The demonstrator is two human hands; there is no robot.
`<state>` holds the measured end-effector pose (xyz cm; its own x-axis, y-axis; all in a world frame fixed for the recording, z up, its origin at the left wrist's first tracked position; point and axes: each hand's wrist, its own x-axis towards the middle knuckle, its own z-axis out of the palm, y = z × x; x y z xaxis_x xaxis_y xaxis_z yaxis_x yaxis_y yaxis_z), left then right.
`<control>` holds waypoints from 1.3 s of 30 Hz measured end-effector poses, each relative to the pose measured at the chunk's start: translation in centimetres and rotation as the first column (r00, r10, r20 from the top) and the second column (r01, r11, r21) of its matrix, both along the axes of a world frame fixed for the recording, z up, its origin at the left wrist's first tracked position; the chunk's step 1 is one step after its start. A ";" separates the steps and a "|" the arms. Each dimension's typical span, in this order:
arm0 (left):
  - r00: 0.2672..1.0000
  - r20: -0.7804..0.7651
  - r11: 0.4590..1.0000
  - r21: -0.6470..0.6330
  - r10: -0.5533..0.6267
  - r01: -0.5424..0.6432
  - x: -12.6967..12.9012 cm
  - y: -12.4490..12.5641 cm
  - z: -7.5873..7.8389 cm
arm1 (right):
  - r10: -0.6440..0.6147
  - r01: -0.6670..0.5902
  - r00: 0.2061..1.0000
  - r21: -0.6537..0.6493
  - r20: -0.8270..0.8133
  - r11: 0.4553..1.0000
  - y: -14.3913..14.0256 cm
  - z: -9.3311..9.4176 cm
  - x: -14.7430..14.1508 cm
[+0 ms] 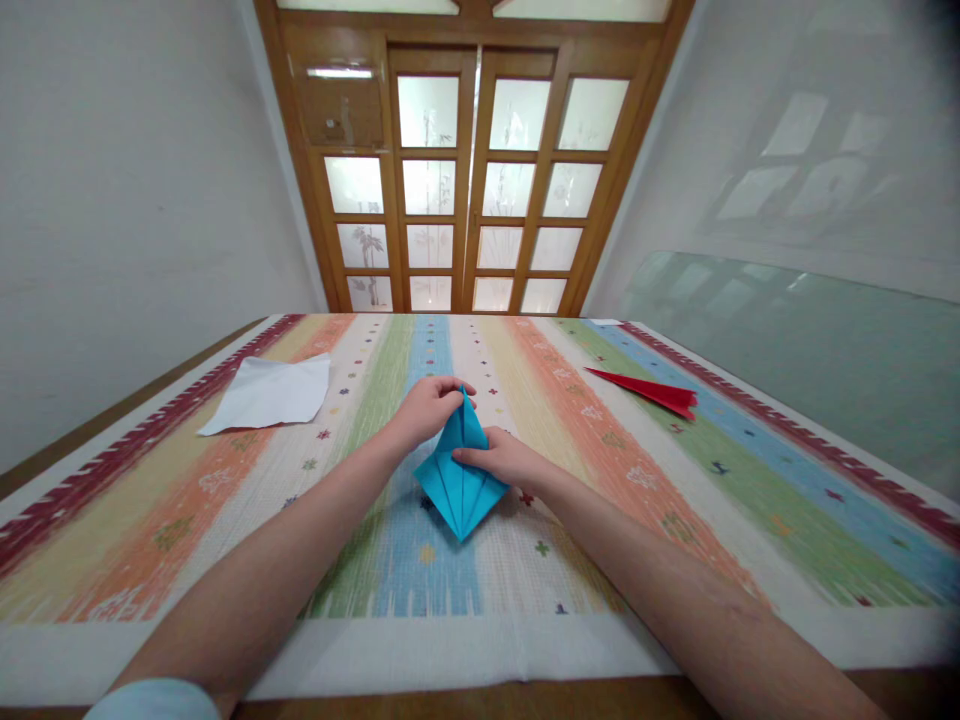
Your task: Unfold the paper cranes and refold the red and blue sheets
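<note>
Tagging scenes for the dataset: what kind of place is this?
Likely a room in a home: wooden glazed doors, a table under a striped woven cloth, both hands folding blue paper.

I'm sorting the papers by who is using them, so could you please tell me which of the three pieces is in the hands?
The blue folded paper; the white sheet and red folded paper lie untouched.
</note>
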<state>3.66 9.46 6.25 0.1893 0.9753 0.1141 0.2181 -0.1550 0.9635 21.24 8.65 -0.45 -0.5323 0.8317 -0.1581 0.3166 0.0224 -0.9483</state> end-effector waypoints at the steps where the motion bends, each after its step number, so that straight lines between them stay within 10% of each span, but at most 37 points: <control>1: 1.000 0.012 1.000 -0.012 0.015 -0.015 0.1 0.0 0.0 | -0.009 0.009 1.000 0.012 0.018 1.000 -0.1 0.1 -0.1; 13: 0.942 0.287 0.946 -0.218 -0.174 0.241 -1.7 0.3 0.1 | 0.078 -0.082 0.995 -0.070 -0.059 0.994 -0.6 0.5 0.8; 25: 0.982 -0.090 0.985 -0.063 -0.166 0.161 -1.2 -0.5 0.8 | 0.066 -0.067 0.998 -0.047 -0.019 0.997 -0.9 0.9 0.6; 39: 0.983 0.112 0.974 -0.160 -0.142 0.159 -1.3 -0.7 1.4 | 0.145 -0.146 0.989 -0.034 -0.009 0.989 -1.8 2.1 0.7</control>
